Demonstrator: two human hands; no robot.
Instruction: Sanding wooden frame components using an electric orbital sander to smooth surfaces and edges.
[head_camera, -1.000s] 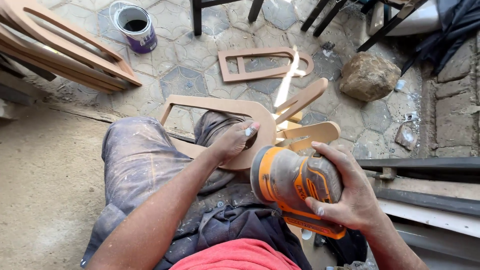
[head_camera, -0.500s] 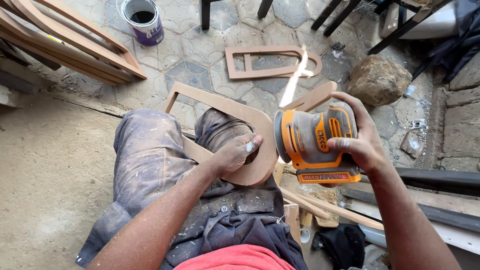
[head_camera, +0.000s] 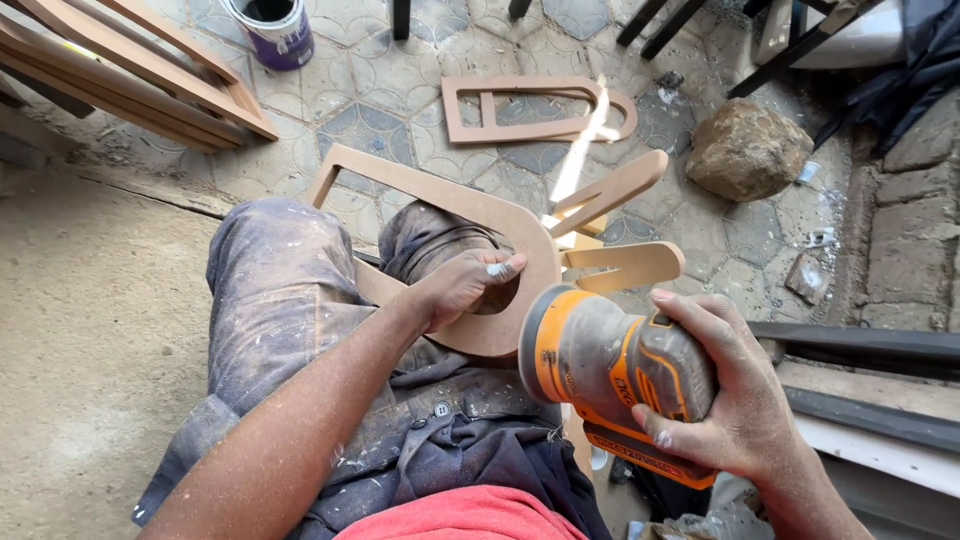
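Observation:
My left hand (head_camera: 462, 288) grips the rounded end of a curved wooden frame piece (head_camera: 430, 190) that rests across my lap, fingers hooked through its opening. My right hand (head_camera: 730, 390) holds an orange and grey power sander (head_camera: 610, 365), its round pad tilted on edge against the frame's curved end, just right of my left hand. Both forearms are dusted with fine sawdust. My dusty grey trousers (head_camera: 280, 300) fill the middle of the view.
A matching wooden frame (head_camera: 530, 108) lies flat on the tiled floor ahead. Two shorter wooden pieces (head_camera: 625, 262) jut right of my knee. A paint can (head_camera: 272, 32) and stacked frames (head_camera: 150, 70) sit at upper left, a big rock (head_camera: 745, 150) at right.
My right hand has brought the sander down from in front of me to the frame's curved end. My left hand keeps its grip on the frame.

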